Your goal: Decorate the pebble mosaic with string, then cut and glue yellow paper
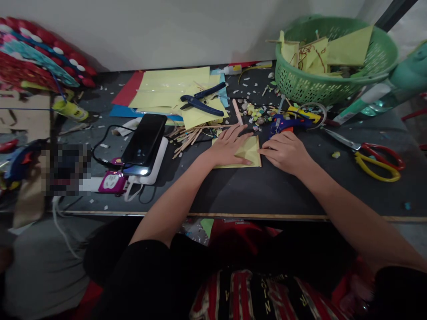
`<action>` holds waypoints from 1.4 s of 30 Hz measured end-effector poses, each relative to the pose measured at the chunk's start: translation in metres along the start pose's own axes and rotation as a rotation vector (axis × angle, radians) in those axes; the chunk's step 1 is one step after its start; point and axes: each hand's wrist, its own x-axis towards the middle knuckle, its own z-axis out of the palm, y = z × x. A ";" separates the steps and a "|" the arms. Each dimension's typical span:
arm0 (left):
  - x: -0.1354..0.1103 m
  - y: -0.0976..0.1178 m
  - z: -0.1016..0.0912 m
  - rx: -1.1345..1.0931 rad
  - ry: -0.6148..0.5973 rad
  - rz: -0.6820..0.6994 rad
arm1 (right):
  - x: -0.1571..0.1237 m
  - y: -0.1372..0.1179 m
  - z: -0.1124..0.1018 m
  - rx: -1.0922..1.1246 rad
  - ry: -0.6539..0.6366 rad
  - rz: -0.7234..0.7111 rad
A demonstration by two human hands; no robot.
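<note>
A small sheet of yellow paper (251, 149) lies on the dark table in front of me. My left hand (230, 144) is laid flat across it with the fingers spread. Along the paper's right edge runs a thin wooden stick (260, 156). My right hand (285, 151) is closed there, its fingertips pinched at the stick; the fingers' inner side is partly hidden. Just behind the right hand rests a blue glue gun (277, 124). A pink pen-like stick (237, 111) lies beyond my left fingers.
Loose sticks (190, 138), a phone (145, 138) and cables lie left. Behind are blue cutting pliers (203, 100) on coloured paper (173, 84). A green basket (333, 82), a bottle (376, 100) and scissors (370, 155) stand or lie right. Paper scraps dot the table.
</note>
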 end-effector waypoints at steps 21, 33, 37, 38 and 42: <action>0.000 0.002 -0.003 0.037 -0.048 -0.025 | 0.001 -0.003 0.000 0.154 -0.073 -0.042; 0.002 0.001 -0.003 0.020 -0.073 -0.022 | 0.000 0.001 -0.003 0.077 0.026 -0.033; 0.002 0.001 -0.004 0.019 -0.087 -0.037 | -0.002 0.002 -0.002 0.088 0.017 -0.045; 0.002 0.001 -0.004 0.020 -0.091 -0.042 | -0.002 0.002 -0.001 0.090 0.020 -0.047; 0.002 0.002 -0.004 0.016 -0.086 -0.038 | -0.004 0.004 -0.002 0.104 -0.020 -0.051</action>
